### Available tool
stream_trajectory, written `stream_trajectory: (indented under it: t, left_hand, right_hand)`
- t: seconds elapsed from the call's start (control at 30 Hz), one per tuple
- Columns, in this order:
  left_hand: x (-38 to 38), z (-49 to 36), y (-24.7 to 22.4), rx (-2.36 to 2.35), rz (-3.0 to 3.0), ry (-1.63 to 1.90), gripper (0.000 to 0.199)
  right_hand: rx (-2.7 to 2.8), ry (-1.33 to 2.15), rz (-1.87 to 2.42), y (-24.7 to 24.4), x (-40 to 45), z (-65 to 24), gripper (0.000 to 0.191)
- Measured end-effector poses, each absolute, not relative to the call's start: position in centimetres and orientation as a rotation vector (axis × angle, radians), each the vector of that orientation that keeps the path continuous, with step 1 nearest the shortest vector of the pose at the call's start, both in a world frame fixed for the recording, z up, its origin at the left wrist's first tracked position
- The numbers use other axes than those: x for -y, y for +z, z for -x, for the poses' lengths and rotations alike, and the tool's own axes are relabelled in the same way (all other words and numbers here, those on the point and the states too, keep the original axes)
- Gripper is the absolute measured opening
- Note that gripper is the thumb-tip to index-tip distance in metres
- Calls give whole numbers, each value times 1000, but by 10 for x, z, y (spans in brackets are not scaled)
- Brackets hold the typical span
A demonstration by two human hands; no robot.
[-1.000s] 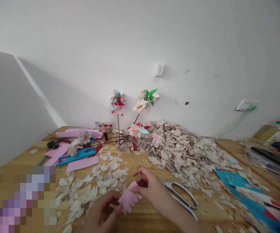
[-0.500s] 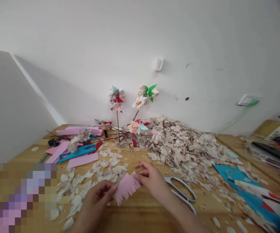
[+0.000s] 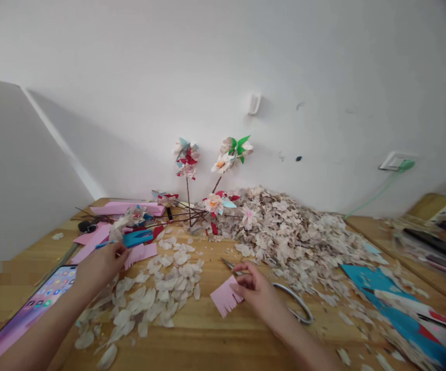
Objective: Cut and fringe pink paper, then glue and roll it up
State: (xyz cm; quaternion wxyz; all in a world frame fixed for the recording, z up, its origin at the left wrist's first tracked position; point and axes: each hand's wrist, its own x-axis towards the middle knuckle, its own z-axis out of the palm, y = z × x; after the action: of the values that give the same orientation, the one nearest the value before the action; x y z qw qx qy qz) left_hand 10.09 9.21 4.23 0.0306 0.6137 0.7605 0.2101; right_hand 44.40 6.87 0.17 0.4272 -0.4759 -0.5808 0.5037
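My right hand (image 3: 252, 288) pinches a small piece of fringed pink paper (image 3: 225, 296) above the wooden table, its cut edge facing down. Beneath that hand lie silver-handled scissors (image 3: 302, 304), partly hidden, with a blade tip poking out at the left. My left hand (image 3: 105, 265) is stretched to the far left, fingers closed on another fringed pink paper piece (image 3: 133, 255), over a plain pink paper strip (image 3: 150, 251). Blue paper (image 3: 138, 238) lies right behind its fingers. Loose pale petals (image 3: 161, 288) are scattered between the two hands.
A large heap of dried petals (image 3: 285, 226) rests against the wall. Handmade flowers on twigs (image 3: 213, 203) stand at the back. A phone (image 3: 41, 304) lies under my left forearm. Blue sheets (image 3: 393, 309) and a glue tube (image 3: 408, 304) are at right.
The fringed pink paper, held between both hands before, is now in two pieces. My left hand has moved away to the far left with one piece; my right keeps the other near the scissors.
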Motion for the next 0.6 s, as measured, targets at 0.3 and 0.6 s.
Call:
stream_trajectory:
  t: [0.3, 0.6]
  left_hand:
    - [-74, -117, 53, -2480, -2307, 372, 28]
    - [-31, -198, 40, -1425, -2724, 748, 19]
  right_hand:
    - [1626, 641, 1208, 5, -35, -444, 12]
    - [2451, 147, 1003, -3, -11, -430, 19]
